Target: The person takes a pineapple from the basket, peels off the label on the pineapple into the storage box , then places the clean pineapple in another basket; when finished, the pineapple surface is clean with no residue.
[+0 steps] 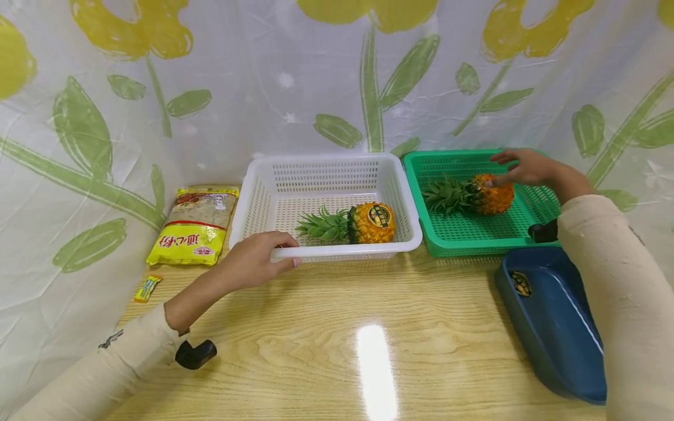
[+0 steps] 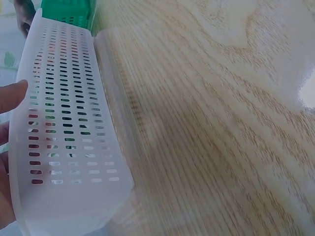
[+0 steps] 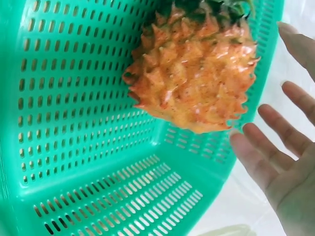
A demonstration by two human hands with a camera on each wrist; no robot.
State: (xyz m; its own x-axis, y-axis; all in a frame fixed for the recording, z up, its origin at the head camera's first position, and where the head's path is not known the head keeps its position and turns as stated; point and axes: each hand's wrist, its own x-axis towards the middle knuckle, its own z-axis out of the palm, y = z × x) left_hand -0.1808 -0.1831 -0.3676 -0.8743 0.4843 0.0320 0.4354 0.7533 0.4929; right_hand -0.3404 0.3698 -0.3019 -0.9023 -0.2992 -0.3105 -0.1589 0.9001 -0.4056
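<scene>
My left hand (image 1: 255,260) grips the front rim of a white plastic basket (image 1: 344,251), the thumb outside and the fingers over the edge. Inside that basket a pineapple (image 1: 375,222) with a round dark label lies on its side, its leaves pointing left. On the right, my right hand (image 1: 529,168) hovers at the back of a green basket (image 1: 474,247), fingers spread and holding nothing. Beneath it lies a second pineapple (image 3: 197,69), also on its side. In the right wrist view the thumb or fingertips come close to this fruit; whether they touch it I cannot tell.
A yellow-labelled bag (image 1: 192,228) stands left of the white basket, with a small yellow packet (image 1: 147,289) in front of it. A dark blue scoop-shaped tray (image 1: 553,321) with a label inside sits at right. A flowered curtain (image 1: 253,88) hangs behind.
</scene>
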